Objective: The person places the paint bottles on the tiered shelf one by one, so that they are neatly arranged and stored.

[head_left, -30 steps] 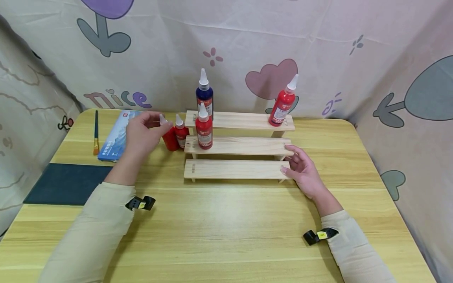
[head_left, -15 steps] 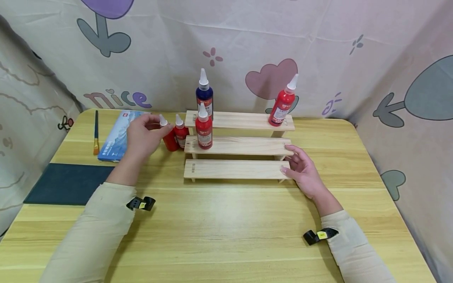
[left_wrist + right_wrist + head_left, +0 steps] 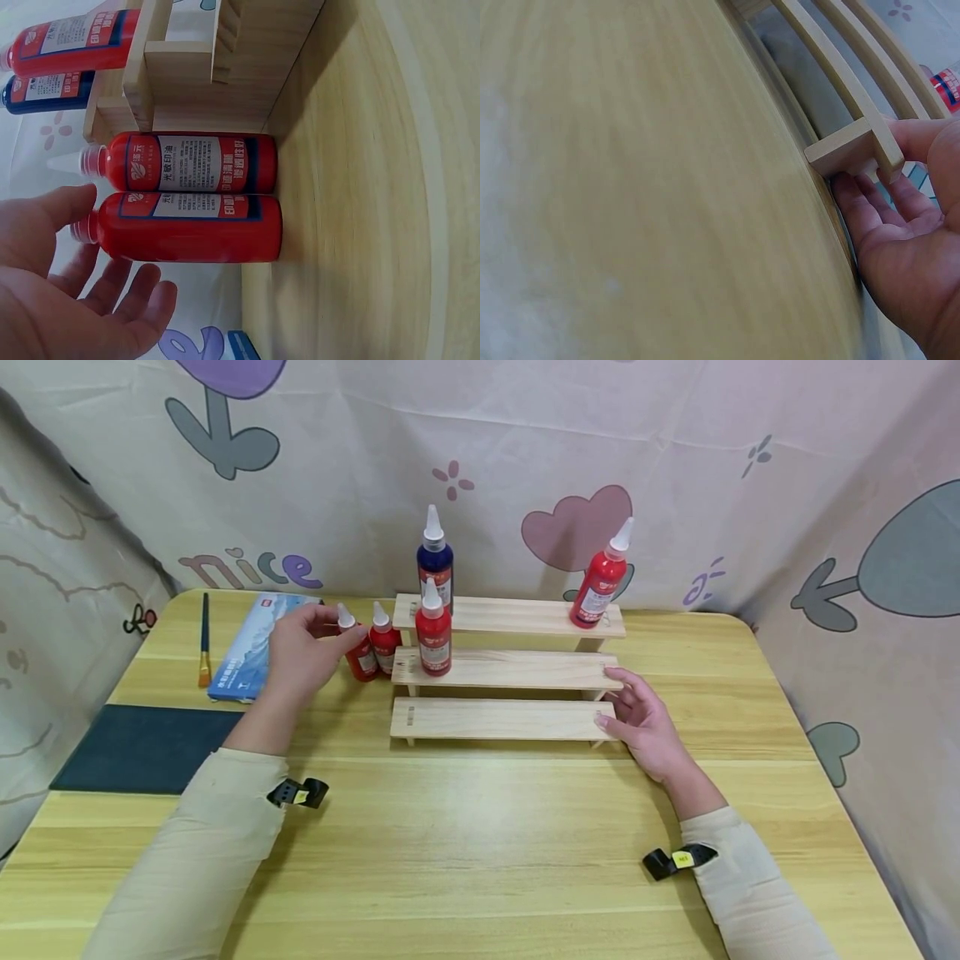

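My left hand (image 3: 303,647) pinches the neck of a red ink bottle (image 3: 187,238), thumb on one side and fingers behind it. The bottle stands upright on the table, and its label partly faces the left wrist camera. Close beside it is a second red ink bottle (image 3: 191,161), at the left end of a three-step wooden rack (image 3: 510,670). At the rack's right end, my right hand (image 3: 648,722) grips the lowest step, thumb on top and fingers behind the end. A red bottle (image 3: 433,639) stands on the middle step; a blue bottle (image 3: 435,560) and another red one (image 3: 598,583) are on the top step.
Left of the bottles lie a blue-and-white box (image 3: 251,652), a paintbrush (image 3: 205,639) and a dark flat mat (image 3: 142,747). A printed cloth (image 3: 487,435) hangs behind the table (image 3: 480,843).
The pinched red bottle has turned in my left hand, so its label now shows in the head view. My right hand keeps its place on the rack.
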`<state>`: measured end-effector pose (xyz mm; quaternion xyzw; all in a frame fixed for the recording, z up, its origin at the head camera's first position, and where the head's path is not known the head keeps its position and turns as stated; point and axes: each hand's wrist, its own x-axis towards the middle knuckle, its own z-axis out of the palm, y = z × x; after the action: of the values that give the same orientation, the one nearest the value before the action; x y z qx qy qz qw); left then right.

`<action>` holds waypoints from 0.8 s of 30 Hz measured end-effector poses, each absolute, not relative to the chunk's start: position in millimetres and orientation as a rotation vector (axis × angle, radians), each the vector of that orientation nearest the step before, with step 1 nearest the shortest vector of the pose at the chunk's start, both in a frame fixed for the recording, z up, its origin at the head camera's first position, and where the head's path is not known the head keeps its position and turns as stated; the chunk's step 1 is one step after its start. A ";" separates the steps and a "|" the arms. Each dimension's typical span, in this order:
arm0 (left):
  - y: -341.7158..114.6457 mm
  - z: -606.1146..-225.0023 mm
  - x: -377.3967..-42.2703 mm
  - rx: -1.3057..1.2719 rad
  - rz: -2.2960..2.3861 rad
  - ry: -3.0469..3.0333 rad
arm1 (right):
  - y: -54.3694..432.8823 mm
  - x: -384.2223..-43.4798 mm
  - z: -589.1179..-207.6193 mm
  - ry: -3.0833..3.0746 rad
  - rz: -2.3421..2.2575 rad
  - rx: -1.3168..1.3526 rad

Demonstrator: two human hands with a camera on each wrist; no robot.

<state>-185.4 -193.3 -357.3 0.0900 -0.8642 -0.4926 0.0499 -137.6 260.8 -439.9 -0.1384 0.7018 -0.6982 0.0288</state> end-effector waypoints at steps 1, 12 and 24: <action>-193.6 -357.4 -185.1 0.276 -1.507 -2.631 | 260.8 -137.6 -439.8 2.169 -2.152 -0.427; -197.8 -355.0 -182.3 0.199 -1.614 -2.645 | 261.0 -138.3 -439.8 2.176 -2.155 -0.442; -199.7 -365.4 -181.3 0.233 -1.618 -2.619 | 259.7 -137.5 -439.0 2.170 -2.165 -0.425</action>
<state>-181.3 -199.7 -365.4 0.0754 -0.8480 -0.5238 0.0271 -137.5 259.7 -439.0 -0.1373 0.7009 -0.6995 0.0235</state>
